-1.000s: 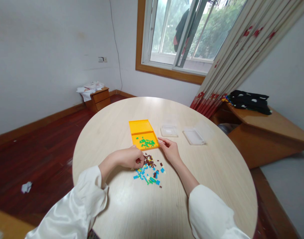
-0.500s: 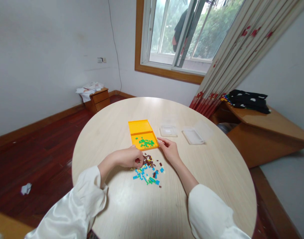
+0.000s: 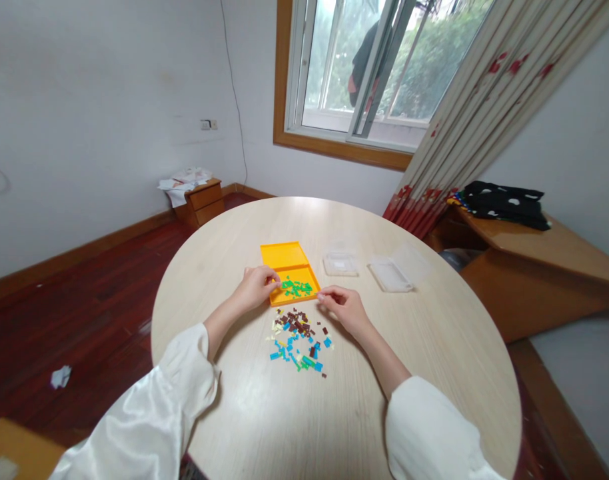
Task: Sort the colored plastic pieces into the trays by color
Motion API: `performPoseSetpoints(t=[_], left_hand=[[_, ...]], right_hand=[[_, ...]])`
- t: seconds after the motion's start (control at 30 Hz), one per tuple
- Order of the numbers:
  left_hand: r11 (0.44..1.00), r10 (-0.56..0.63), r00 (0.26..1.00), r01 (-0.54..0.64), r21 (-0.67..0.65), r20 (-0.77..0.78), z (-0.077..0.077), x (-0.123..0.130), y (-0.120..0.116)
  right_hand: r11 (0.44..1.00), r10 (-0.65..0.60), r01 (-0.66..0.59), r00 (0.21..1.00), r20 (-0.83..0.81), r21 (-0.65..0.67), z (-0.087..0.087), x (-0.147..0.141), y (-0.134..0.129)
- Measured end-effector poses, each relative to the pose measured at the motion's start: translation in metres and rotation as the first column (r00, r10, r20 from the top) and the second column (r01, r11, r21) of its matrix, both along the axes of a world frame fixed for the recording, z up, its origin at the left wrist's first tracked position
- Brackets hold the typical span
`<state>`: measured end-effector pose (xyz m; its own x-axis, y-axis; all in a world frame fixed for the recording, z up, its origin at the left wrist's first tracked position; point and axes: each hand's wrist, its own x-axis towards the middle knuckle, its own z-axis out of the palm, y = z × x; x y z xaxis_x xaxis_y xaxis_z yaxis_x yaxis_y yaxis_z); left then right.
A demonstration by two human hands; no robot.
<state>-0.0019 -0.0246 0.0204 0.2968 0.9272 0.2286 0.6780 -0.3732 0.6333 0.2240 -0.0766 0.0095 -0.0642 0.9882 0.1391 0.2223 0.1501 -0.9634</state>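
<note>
A yellow hinged box lies open on the round table, its lid folded back. Small green toy bricks are spread in its near half. My left hand is at the box's left side, fingertips closed together over the edge by the green bricks; whatever they hold is too small to make out. At the near right corner of the box, my right hand has thumb and forefinger pinched; I cannot tell whether they grip the rim or a tiny piece. Just in front lies a loose pile of brown bricks and blue bricks, mixed with cream and green ones.
Two clear plastic cases sit with lids raised, right of the yellow box. The pale round table fills the middle. Beyond stand a small drawer cabinet with papers and a tilted wooden cabinet near the curtain.
My left hand has moved from the loose pile up to the left side of the yellow box. My right hand has shifted slightly toward the box's near corner, fingertips now pinched.
</note>
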Motion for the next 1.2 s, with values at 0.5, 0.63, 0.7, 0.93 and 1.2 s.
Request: performPoseSetpoints(t=[0.5,0.63,0.7,0.93,1.2], left_hand=[[0.994,-0.113,0.993,0.113,-0.004,0.034,0.003,0.005,-0.007],[0.978,-0.207,0.977,0.208,-0.012,0.041,0.003,0.007,-0.011],[0.976,-0.215,0.976,0.216,-0.011,0.035,0.003,0.008,-0.012],[0.962,-0.259,0.964,0.263,-0.066,0.062,0.006,0.01,-0.016],[0.932,-0.336,0.937,0.346,-0.111,0.099,0.004,0.011,-0.018]], right_hand=[[0.801,0.524,-0.558,0.481,0.703,-0.215,0.043,-0.014,-0.041],[0.812,0.5,-0.551,0.484,0.718,-0.193,0.044,-0.015,-0.043],[0.818,0.486,-0.547,0.491,0.723,-0.179,0.044,-0.017,-0.045],[0.831,0.481,-0.546,0.61,0.63,-0.105,0.041,-0.015,-0.041],[0.841,0.522,-0.53,0.738,0.427,-0.112,0.034,-0.008,-0.034]])
